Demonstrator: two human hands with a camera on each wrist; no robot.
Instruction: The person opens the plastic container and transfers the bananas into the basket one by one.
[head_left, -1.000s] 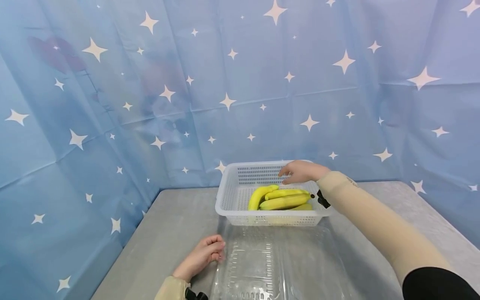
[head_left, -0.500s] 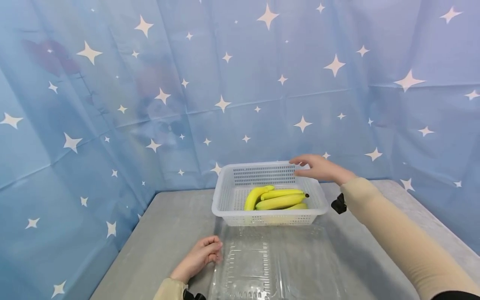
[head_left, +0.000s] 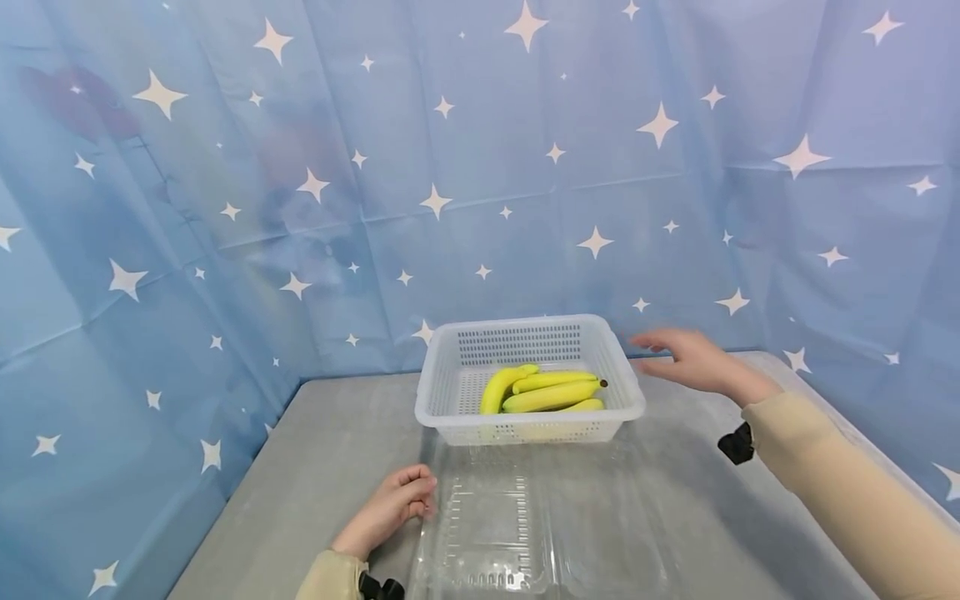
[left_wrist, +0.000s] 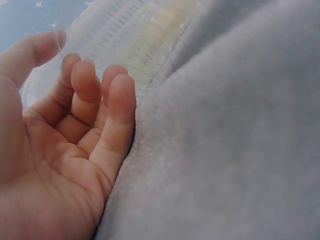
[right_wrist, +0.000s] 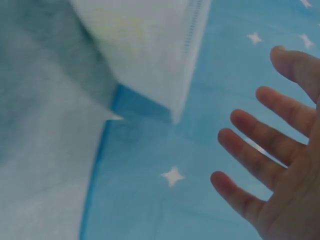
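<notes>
A white perforated plastic basket [head_left: 529,429] stands at the back of the table and holds several yellow bananas [head_left: 551,395]. In front of it lies a clear plastic clamshell box [head_left: 487,533], spread flat with its lid to the right. My left hand [head_left: 392,506] rests at the box's left edge; in the left wrist view its fingers [left_wrist: 86,87] are loosely bent, with a gap to the thumb. Just right of the basket, my right hand [head_left: 701,362] is raised with nothing in it. Its fingers [right_wrist: 255,152] spread apart in the right wrist view.
The grey table [head_left: 360,425] ends at the back against a blue curtain [head_left: 375,167] with white stars. The curtain also runs along the left and right sides. Black wrist straps [head_left: 737,444] sit on both sleeves.
My right hand has moved from over the basket out to the right, beyond its rim. My left hand stays beside the clear box. Bananas and basket have not moved on the table.
</notes>
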